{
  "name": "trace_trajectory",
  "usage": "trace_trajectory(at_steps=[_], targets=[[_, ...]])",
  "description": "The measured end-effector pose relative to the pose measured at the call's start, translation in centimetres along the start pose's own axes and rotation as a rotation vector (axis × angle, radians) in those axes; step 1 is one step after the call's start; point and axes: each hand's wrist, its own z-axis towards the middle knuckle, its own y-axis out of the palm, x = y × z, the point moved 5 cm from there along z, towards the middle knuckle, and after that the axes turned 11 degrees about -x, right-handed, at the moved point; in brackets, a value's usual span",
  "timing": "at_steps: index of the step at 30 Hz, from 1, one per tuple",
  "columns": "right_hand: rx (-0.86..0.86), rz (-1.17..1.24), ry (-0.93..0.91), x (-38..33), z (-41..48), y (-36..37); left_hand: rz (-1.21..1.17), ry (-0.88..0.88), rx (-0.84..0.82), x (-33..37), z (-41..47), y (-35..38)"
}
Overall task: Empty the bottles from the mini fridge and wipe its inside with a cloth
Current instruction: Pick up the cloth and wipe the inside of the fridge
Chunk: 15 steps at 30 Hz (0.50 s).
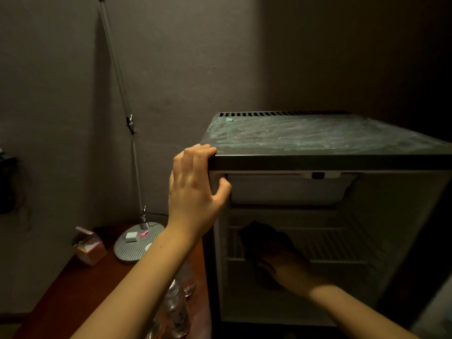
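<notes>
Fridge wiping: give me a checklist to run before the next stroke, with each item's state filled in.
1. Bottles out of the fridge, standing on the table beside it: ok.
2. Door open, inside reachable: ok.
3. Left hand steadying the fridge's top front corner: ok.
4. Right hand inside with the dark cloth against the left wall by the wire shelf: ok.
5. Freezer box wiped: cannot tell.
6. Fridge floor clean: cannot tell, too dark.

open mini fridge (pixel 318 162), dark cloth (pixel 259 238) inside, clear bottles (pixel 177 311) outside
</notes>
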Motion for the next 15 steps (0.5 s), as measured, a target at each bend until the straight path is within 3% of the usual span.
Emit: trace_trajectory(at_steps=[3,8,10,15], targets=[[-0.008,-0.102,-0.035,0.2,0.6,1.2,-0.001,-0.002,0.003,0.0,0.0,0.1],[0.013,0.123,0.042,-3.1,3.4,1.5,0.011,-0.015,0.003,-0.2,0.0,0.3],[-0.001,0.088,0.010,-3.5,3.9,2.1,0.025,-0.006,-0.004,-0.3,0.0,0.2],[0.119,-0.022,0.140,-1.8,5.5,1.8,0.040,-0.002,-0.012,-0.4,0.0,-0.1]])
